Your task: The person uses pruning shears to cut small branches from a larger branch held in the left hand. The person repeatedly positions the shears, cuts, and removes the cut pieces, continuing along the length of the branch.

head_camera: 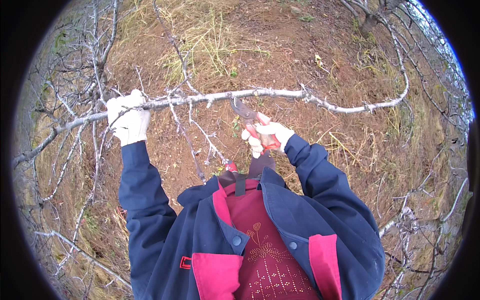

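A long grey tree branch [217,96] runs across the view in front of me, with short spurs and side twigs along it. My left hand [128,117], in a white knit glove, is closed around its left part. In my right hand [268,137], also gloved in white, is a pair of pruning shears [245,112] with red handles. The metal blades reach up to the underside of the branch near its middle; whether they touch it is hard to tell. Two thin side twigs [183,137] hang from the branch between my hands.
A dense tangle of bare branches [93,67] fills the left side. More branches stand at the lower right [407,225], and a tree trunk [369,24] at the upper right. Reddish soil [258,56] with dry grass [210,45] lies below. My shoe [231,166] shows beneath the twigs.
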`<action>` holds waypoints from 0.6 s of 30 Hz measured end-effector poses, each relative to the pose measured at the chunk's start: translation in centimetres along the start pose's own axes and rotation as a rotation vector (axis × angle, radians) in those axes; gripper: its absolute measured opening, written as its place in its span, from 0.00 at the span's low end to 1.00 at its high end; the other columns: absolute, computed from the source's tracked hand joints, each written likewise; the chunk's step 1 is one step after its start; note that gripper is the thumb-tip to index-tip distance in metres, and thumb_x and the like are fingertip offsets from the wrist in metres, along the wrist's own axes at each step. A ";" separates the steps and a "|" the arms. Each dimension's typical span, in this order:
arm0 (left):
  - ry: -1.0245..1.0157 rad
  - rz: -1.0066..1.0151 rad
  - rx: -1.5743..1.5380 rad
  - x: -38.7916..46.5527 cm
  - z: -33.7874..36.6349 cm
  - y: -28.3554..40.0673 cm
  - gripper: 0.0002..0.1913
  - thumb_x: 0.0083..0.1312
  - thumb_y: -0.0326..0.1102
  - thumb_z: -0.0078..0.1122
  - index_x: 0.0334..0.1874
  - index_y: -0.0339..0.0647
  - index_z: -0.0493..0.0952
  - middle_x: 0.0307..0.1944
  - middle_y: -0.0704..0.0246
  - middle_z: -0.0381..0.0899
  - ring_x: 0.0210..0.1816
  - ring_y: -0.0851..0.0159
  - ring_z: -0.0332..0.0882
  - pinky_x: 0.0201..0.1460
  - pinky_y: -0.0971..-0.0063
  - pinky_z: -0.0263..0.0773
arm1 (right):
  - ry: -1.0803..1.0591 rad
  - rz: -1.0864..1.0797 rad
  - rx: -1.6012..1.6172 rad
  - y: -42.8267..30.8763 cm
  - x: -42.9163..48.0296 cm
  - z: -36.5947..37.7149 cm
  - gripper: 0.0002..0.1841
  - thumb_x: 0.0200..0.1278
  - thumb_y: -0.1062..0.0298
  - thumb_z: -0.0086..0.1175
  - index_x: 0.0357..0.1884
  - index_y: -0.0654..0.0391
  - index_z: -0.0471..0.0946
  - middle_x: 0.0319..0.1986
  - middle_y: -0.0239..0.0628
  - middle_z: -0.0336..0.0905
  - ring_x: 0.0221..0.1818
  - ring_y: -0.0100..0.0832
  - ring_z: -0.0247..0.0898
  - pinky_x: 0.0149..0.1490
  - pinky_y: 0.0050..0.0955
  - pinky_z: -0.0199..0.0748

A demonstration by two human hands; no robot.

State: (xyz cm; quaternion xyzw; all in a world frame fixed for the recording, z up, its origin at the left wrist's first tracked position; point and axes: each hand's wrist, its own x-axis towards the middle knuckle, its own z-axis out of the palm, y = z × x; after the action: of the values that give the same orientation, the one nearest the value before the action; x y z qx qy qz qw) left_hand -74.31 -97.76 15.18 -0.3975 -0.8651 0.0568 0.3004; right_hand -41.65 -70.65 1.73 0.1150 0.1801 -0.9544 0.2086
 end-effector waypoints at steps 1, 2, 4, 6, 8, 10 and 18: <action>0.011 0.001 -0.003 0.0 0.0 0.0 0.04 0.58 0.32 0.65 0.29 0.53 0.78 0.20 0.65 0.81 0.27 0.54 0.82 0.38 0.58 0.69 | -0.001 -0.011 -0.010 -0.1 0.1 0.0 0.29 0.76 0.52 0.59 0.65 0.67 0.73 0.35 0.39 0.77 0.35 0.39 0.74 0.49 0.50 0.76; 0.022 0.003 -0.005 0.0 -0.1 0.0 0.04 0.58 0.32 0.65 0.29 0.53 0.78 0.20 0.65 0.81 0.27 0.54 0.82 0.38 0.58 0.69 | -0.019 -0.013 -0.016 -0.1 0.2 0.1 0.30 0.77 0.49 0.58 0.64 0.69 0.73 0.34 0.39 0.76 0.35 0.39 0.74 0.49 0.49 0.75; 0.031 0.002 -0.009 0.0 0.0 -0.1 0.04 0.59 0.33 0.65 0.29 0.53 0.78 0.20 0.65 0.81 0.27 0.54 0.82 0.37 0.58 0.69 | 0.027 -0.054 -0.067 -0.1 0.3 0.1 0.30 0.76 0.48 0.59 0.62 0.69 0.74 0.34 0.38 0.76 0.33 0.38 0.73 0.47 0.49 0.75; 0.044 0.003 -0.011 0.0 0.2 -0.1 0.04 0.59 0.33 0.65 0.28 0.54 0.78 0.20 0.65 0.81 0.27 0.54 0.82 0.37 0.58 0.69 | 0.060 -0.091 -0.100 0.0 0.5 0.2 0.29 0.76 0.49 0.59 0.63 0.67 0.73 0.33 0.37 0.76 0.30 0.35 0.72 0.41 0.45 0.75; 0.051 0.003 -0.025 -0.1 0.5 -0.1 0.04 0.59 0.34 0.65 0.28 0.54 0.78 0.20 0.65 0.81 0.27 0.54 0.82 0.37 0.58 0.69 | 0.057 -0.143 -0.114 0.3 0.6 0.2 0.26 0.78 0.52 0.58 0.66 0.61 0.70 0.33 0.35 0.76 0.25 0.31 0.68 0.33 0.39 0.72; 0.053 0.009 -0.024 -0.2 0.8 -0.1 0.04 0.59 0.34 0.65 0.28 0.54 0.78 0.20 0.65 0.82 0.27 0.54 0.82 0.37 0.59 0.69 | 0.156 -0.144 -0.125 0.7 0.6 0.3 0.23 0.79 0.56 0.57 0.68 0.53 0.67 0.33 0.33 0.76 0.20 0.26 0.63 0.25 0.32 0.66; -0.044 -0.036 0.031 0.2 0.6 0.3 0.04 0.58 0.34 0.66 0.30 0.53 0.79 0.23 0.66 0.84 0.31 0.56 0.84 0.41 0.61 0.70 | 0.385 -0.132 -0.313 5.3 -1.4 0.0 0.15 0.80 0.60 0.55 0.62 0.51 0.71 0.25 0.27 0.69 0.20 0.23 0.63 0.29 0.30 0.71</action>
State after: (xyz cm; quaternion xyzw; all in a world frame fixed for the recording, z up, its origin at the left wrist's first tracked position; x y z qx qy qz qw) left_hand -74.57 -97.38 14.69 -0.3757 -0.8776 0.0736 0.2887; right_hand -38.10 -74.68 0.56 0.2491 0.3691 -0.8869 0.1230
